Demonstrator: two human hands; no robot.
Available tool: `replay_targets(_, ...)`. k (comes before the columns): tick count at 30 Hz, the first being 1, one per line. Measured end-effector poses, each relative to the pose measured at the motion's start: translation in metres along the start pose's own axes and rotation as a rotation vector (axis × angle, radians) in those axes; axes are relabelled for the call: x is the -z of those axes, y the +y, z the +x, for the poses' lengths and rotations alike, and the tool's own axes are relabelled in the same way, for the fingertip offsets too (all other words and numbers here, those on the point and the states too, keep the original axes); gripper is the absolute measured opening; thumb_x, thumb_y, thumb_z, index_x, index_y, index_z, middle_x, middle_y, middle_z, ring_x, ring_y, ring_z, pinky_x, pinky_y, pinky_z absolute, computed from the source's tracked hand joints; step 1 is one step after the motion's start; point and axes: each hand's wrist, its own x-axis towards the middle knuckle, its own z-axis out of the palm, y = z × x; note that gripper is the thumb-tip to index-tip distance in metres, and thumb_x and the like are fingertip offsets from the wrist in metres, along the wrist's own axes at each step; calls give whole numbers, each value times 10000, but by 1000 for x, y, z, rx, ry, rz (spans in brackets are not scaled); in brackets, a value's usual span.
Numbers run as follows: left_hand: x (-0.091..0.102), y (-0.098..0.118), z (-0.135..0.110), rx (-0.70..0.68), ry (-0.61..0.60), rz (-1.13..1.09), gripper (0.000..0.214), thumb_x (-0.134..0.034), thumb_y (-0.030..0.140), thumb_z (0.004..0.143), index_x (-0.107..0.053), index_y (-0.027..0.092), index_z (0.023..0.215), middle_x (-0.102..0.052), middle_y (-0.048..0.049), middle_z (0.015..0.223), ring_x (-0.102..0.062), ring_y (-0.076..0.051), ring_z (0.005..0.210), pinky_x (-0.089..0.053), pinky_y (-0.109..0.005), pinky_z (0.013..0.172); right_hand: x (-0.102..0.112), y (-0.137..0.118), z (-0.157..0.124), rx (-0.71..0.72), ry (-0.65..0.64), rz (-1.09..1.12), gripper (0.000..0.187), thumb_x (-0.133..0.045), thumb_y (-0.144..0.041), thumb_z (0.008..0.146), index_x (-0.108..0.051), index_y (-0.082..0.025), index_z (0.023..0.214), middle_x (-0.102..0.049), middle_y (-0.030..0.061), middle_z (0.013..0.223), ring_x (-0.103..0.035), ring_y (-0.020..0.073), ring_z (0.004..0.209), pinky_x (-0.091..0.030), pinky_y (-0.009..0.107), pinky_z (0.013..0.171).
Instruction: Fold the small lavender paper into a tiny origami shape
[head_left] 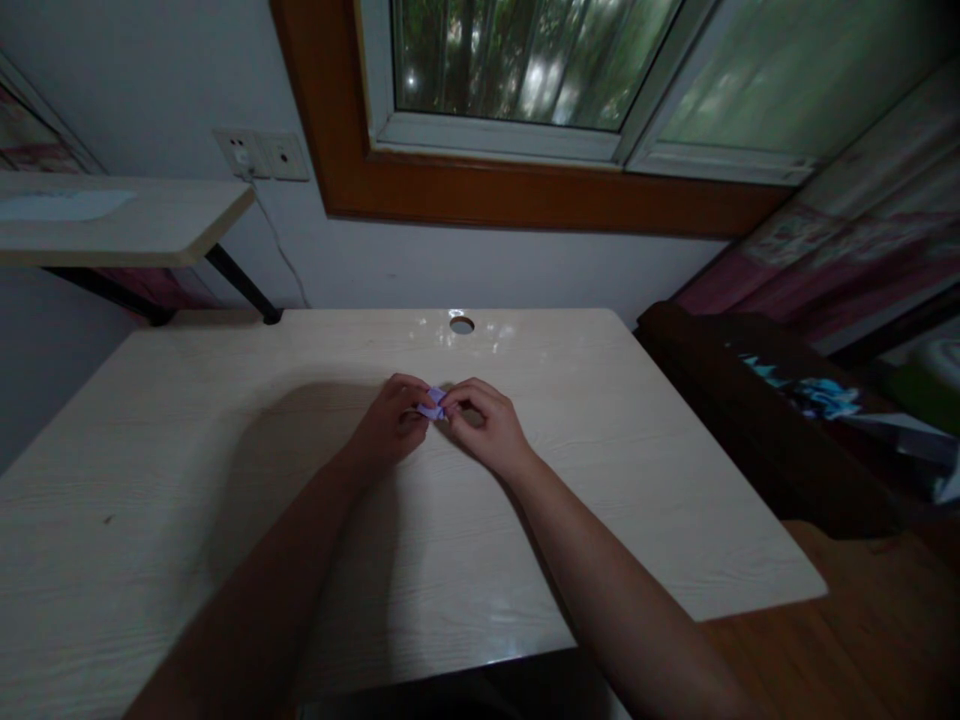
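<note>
A small piece of folded purple paper [433,405] is held between my two hands, over the middle of the desk. My left hand [391,418] pinches its left side with thumb and fingers. On the opposite side, my right hand [487,420] grips the right edge between thumb and forefinger. The fingertips cover part of the paper, so its full folded shape cannot be made out. Both hands are close to the desktop [600,480].
A raised shelf [187,225] on black legs stands at the back left. A round cable hole [462,325] sits near the desk's back edge. Dark furniture [750,420] with blue items adjoins the right side. A socket [262,155] and a window [517,70] are on the wall.
</note>
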Motion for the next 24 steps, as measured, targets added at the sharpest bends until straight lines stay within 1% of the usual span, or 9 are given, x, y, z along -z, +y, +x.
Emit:
replay_targets(4, 0, -2, 1, -33, 3, 50, 130, -678, 184, 828, -650, 217, 950, -527, -86, 1134, -593, -185, 1021, -582, -316, 798, 1, 0, 0, -10, -6, -6, 142, -574, -159, 833, -674, -245, 887, -649, 36, 864, -623, 189, 823, -499, 336, 776)
replay_targets(8, 0, -5, 3, -62, 28, 98, 83, -696, 249, 840, -668, 208, 906, -552, -75, 1082, -609, -156, 945, -573, -258, 722, 1, 2, 0, -31, 7, 21, 137, -571, -161, 836, -669, -236, 897, -634, 36, 871, -615, 178, 803, -501, 322, 750)
replay_targets(10, 0, -6, 3, -68, 43, 99, 86, -697, 271, 844, -672, 205, 894, -564, -71, 1067, -617, -148, 921, -572, -248, 706, 1, 3, 0, -42, 11, 39, 136, -572, -159, 837, -668, -233, 899, -628, 36, 870, -611, 173, 796, -501, 315, 737)
replay_targets(13, 2, -8, 4, -78, 55, 99, 91, -686, 292, 858, -679, 205, 886, -589, -73, 1058, -627, -152, 919, -574, -268, 731, 1, 3, 0, -48, 4, 57, 146, -577, -152, 831, -670, -233, 911, -622, 36, 868, -605, 169, 790, -501, 309, 724)
replay_targets(16, 4, -10, 4, -83, 65, 114, 99, -662, 304, 878, -685, 209, 887, -624, -79, 1065, -630, -167, 955, -561, -314, 803, 1, 1, 1, -51, -15, 68, 154, -589, -157, 825, -671, -239, 927, -627, 44, 908, -607, 172, 816, -512, 313, 734)
replay_targets(20, 5, -13, 4, -43, 81, 34, 96, -656, 301, 882, -684, 210, 898, -645, -83, 1099, -635, -188, 1020, -547, -351, 866, -2, 2, 0, -68, -11, 137, 188, -608, -190, 828, -669, -245, 997, -626, 65, 1023, -617, 177, 873, -532, 319, 757)
replay_targets(23, 3, -14, 2, 46, 94, -98, 103, -656, 306, 880, -673, 207, 904, -653, -90, 1152, -649, -204, 1043, -562, -363, 870, -6, 5, -1, -123, 28, 193, 251, -623, -229, 833, -653, -261, 1080, -621, 61, 1017, -620, 176, 859, -534, 320, 753)
replay_targets(24, 2, -13, 2, 80, 99, -158, 111, -656, 311, 878, -664, 204, 904, -658, -89, 1162, -666, -200, 1006, -576, -361, 847, -7, 6, -2, -141, 39, 203, 266, -630, -240, 834, -645, -265, 1099, -625, 57, 1011, -619, 177, 857, -531, 321, 756)
